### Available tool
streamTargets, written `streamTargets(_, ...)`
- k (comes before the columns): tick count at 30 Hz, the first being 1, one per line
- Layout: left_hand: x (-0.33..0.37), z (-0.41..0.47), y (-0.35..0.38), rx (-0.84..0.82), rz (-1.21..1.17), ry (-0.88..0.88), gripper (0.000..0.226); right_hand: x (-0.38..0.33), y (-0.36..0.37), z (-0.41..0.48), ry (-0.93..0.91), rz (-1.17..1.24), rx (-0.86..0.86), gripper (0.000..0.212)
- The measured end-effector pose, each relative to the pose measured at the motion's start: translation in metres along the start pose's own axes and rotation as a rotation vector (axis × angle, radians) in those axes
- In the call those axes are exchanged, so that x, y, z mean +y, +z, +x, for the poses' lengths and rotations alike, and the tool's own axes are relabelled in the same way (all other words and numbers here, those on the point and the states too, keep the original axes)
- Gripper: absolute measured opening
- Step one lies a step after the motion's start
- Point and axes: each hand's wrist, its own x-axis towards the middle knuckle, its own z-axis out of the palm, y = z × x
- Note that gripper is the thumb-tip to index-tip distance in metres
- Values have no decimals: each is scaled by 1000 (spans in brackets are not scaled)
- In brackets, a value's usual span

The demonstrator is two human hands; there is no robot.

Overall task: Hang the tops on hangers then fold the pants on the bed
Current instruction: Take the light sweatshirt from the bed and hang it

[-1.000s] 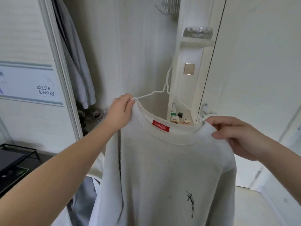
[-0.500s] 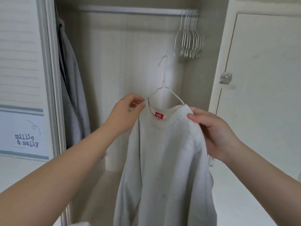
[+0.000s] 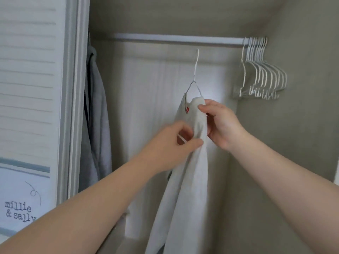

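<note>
- The slatted door (image 3: 27, 88) is standing at the left of the open closet (lettered "millie & sally" low down).
- The white top (image 3: 185, 180) is hanging edge-on inside the closet, trailing down past the bottom of the view.
- A grey garment (image 3: 97, 125) is hanging at the closet's left side.
- The rail (image 3: 176, 39) is running across the closet, carrying a bunch of empty hangers (image 3: 262, 77) at its right end.
- The left hand (image 3: 170, 145) is pinching a fold of the top between thumb and fingers, below the collar.
- The right hand (image 3: 222, 123) is gripping the top's shoulder beside the collar, fingers curled.
- The white wire hanger (image 3: 196, 70) is carrying the top, its hook standing just under the rail.
- A red label (image 3: 187, 109) is showing inside the collar.
</note>
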Motion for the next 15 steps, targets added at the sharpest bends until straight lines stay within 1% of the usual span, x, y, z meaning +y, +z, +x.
streamTargets(4, -21, 36, 0, 31, 282, -84, 47, -9, 14, 71, -74, -2, -23, 11)
streamTargets(5, -26, 45, 0, 48, 345, -101, 47, -11, 18, 87, -91, 4, -27, 11)
streamTargets(6, -30, 54, 1, 57, 391, -104, 41, -14, 20, 103, -103, 11, -31, 10)
streamTargets(8, -39, 76, 3, 70, 462, -56, 27, -19, 24, 134, -114, 24, -31, 7)
streamTargets(9, -44, 87, 3, 81, 499, -29, 23, -22, 25, 150, -118, 33, -25, 7)
streamTargets(12, -53, 120, -8, 118, 596, 4, 23, -29, 30, 191, -136, 86, -23, 13)
streamTargets(15, -62, 148, -25, 135, 646, -12, 21, -32, 37, 225, -131, 138, -18, 12)
